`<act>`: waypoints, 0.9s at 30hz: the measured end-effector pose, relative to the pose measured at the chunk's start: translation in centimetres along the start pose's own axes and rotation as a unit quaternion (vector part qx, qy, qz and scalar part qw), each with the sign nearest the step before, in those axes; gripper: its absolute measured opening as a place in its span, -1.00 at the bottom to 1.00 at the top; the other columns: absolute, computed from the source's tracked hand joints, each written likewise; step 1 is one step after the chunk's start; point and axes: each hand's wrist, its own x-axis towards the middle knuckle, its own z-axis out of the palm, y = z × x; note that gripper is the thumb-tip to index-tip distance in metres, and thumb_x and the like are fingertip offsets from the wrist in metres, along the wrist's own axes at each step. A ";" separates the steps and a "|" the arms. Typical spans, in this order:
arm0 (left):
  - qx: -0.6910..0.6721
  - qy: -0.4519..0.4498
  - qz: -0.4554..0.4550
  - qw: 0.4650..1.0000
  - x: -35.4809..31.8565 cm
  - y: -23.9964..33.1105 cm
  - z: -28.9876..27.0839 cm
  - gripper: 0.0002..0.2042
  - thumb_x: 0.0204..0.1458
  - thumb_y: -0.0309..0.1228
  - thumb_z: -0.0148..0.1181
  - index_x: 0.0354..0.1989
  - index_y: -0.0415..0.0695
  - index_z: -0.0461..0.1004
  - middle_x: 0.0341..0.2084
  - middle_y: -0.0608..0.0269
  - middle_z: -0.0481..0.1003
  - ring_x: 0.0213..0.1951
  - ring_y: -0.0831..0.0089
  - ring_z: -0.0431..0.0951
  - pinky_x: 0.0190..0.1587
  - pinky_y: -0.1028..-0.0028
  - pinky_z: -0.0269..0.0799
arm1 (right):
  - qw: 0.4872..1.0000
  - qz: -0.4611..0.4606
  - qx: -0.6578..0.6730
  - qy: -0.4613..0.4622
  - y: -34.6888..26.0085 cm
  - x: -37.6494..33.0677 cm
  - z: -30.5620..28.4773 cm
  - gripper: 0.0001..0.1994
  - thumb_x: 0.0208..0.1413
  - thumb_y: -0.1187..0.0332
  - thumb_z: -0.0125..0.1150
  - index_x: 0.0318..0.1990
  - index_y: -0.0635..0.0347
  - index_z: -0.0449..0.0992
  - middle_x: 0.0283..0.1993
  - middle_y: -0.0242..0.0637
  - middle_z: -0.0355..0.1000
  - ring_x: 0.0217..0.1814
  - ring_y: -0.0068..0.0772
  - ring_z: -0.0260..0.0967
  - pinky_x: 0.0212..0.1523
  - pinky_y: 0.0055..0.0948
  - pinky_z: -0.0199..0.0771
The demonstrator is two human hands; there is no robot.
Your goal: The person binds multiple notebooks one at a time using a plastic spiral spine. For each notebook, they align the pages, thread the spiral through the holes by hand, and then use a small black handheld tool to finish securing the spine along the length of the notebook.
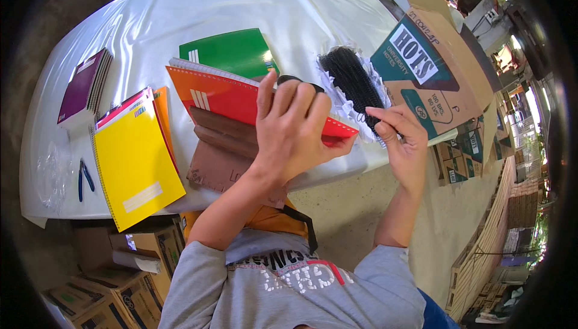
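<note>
My left hand [289, 121] is closed around a red notebook [226, 94], holding it tilted up with its row of punched holes along the edge. Under the notebook stands a brown block-like support [226, 133], partly hidden. At the notebook's right corner, the fingertips of my right hand [404, 139] pinch a thin dark spiral binding wire [362, 117]. Just beyond that hand lies a bundle of black spiral wires [352, 76] on crumpled white paper [329, 91]. A dark rounded thing [292, 78] shows partly behind my left knuckles.
A green notebook [232, 49] lies behind the red one. On the left are yellow notebooks [138, 160], a purple stack [84, 85], blue-handled pliers [85, 180] and clear plastic [54, 172]. A cardboard box [445, 70] stands open at right. More boxes [141, 296] sit below the table [144, 22].
</note>
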 end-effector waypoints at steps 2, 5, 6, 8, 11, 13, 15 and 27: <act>0.004 0.005 -0.002 1.000 -0.2 0.5 0.2 -0.55 -0.51 -0.06 0.39 -0.59 -0.11 0.33 -0.51 0.28 0.28 -0.33 0.30 0.31 0.08 0.17 0.07 | 1.000 -0.014 0.003 0.017 0.2 0.0 0.1 -0.83 -0.03 0.50 0.18 -0.23 0.18 0.55 -0.36 -0.35 0.33 -0.36 -0.54 0.26 -0.37 -0.60 0.25; 0.010 0.006 -0.004 1.000 -0.3 0.5 0.1 -0.55 -0.50 -0.05 0.39 -0.58 -0.10 0.33 -0.52 0.28 0.27 -0.33 0.30 0.30 0.08 0.18 0.07 | 0.999 -0.034 -0.007 0.020 0.3 0.1 0.3 -0.82 -0.06 0.50 0.20 -0.25 0.17 0.55 -0.35 -0.35 0.33 -0.34 -0.53 0.28 -0.34 -0.59 0.28; 0.013 0.008 -0.002 1.000 -0.3 0.5 -0.1 -0.55 -0.50 -0.05 0.39 -0.58 -0.10 0.33 -0.52 0.28 0.27 -0.33 0.30 0.30 0.08 0.18 0.07 | 0.999 -0.030 -0.005 0.017 0.4 0.1 0.3 -0.83 -0.07 0.50 0.21 -0.26 0.17 0.56 -0.34 -0.34 0.33 -0.35 -0.52 0.28 -0.34 -0.58 0.28; 0.007 -0.010 -0.020 1.000 -0.3 0.4 -0.4 -0.64 -0.45 -0.10 0.32 -0.56 -0.07 0.39 -0.51 0.32 0.27 -0.32 0.36 0.31 0.10 0.20 0.05 | 0.999 -0.029 -0.001 0.014 0.7 0.0 0.2 -0.84 -0.08 0.50 0.22 -0.28 0.16 0.56 -0.34 -0.34 0.33 -0.35 -0.52 0.28 -0.34 -0.58 0.29; 0.002 -0.022 -0.006 1.000 -0.1 0.2 -0.5 -0.58 -0.42 0.01 0.32 -0.55 -0.07 0.40 -0.50 0.32 0.27 -0.33 0.35 0.30 0.06 0.24 0.08 | 0.999 -0.009 0.047 -0.003 1.7 -0.3 0.3 -0.84 -0.11 0.50 0.24 -0.29 0.19 0.55 -0.33 -0.32 0.32 -0.34 -0.51 0.27 -0.33 -0.57 0.28; -0.003 -0.028 0.003 1.000 -0.1 0.1 -0.7 -0.55 -0.42 0.06 0.29 -0.54 -0.07 0.40 -0.50 0.32 0.27 -0.34 0.35 0.30 0.02 0.26 0.09 | 0.991 -0.067 0.114 0.007 2.5 -0.4 0.4 -0.83 -0.12 0.48 0.25 -0.29 0.22 0.54 -0.35 -0.34 0.31 -0.37 -0.52 0.26 -0.34 -0.59 0.27; -0.003 -0.037 0.007 0.999 -0.1 -0.2 -1.0 -0.53 -0.42 0.10 0.27 -0.53 -0.07 0.41 -0.50 0.33 0.27 -0.35 0.35 0.29 -0.02 0.28 0.11 | 0.988 -0.065 0.136 -0.013 2.6 -0.2 0.5 -0.82 -0.12 0.48 0.26 -0.29 0.23 0.54 -0.38 -0.36 0.31 -0.39 -0.52 0.25 -0.35 -0.60 0.26; -0.065 -0.049 -0.011 0.997 0.4 -0.4 -2.2 -0.51 -0.50 0.14 0.28 -0.63 -0.06 0.42 -0.53 0.36 0.33 -0.34 0.37 0.31 -0.14 0.35 0.11 | 0.984 -0.054 0.068 -0.155 1.0 1.1 -2.4 -0.81 -0.05 0.42 0.18 -0.25 0.25 0.54 -0.46 -0.34 0.34 -0.47 -0.57 0.21 -0.46 -0.63 0.15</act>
